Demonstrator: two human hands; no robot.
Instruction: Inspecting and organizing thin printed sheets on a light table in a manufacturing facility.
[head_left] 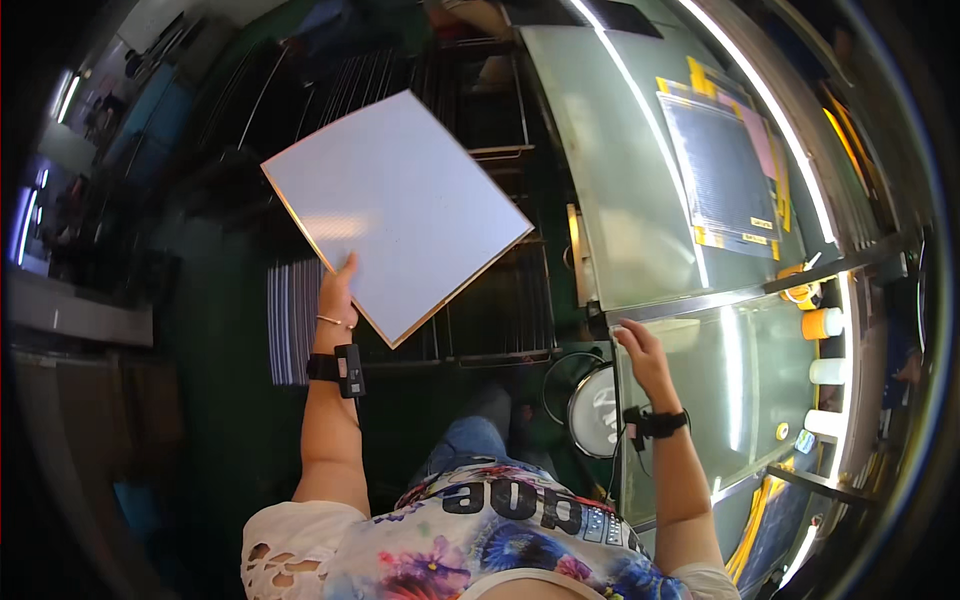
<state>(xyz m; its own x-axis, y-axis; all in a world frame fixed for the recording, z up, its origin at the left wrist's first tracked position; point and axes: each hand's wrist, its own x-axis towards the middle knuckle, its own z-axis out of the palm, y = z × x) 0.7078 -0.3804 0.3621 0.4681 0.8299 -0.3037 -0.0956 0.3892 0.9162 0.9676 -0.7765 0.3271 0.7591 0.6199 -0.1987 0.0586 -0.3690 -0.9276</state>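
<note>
A large flat white panel (405,205) with thin copper-coloured edges is tilted over the dark racks, left of the table. My left hand (341,288) grips it by its lower-left edge, thumb on the white face; the other fingers are hidden behind it. Over the near edge of the glass-topped table (690,400), my right hand (645,358) is raised with its fingers loosely bent and holds nothing. Both wrists wear black straps, and a small box sits on the left strap.
Dark slotted racks (530,300) stand behind the panel, with a striped stack (290,320) beside them. A round stool (598,412) is at the table's near side. Film sheets with yellow tape (722,165) lie on the far tabletop. Tape rolls (822,323) line the right edge.
</note>
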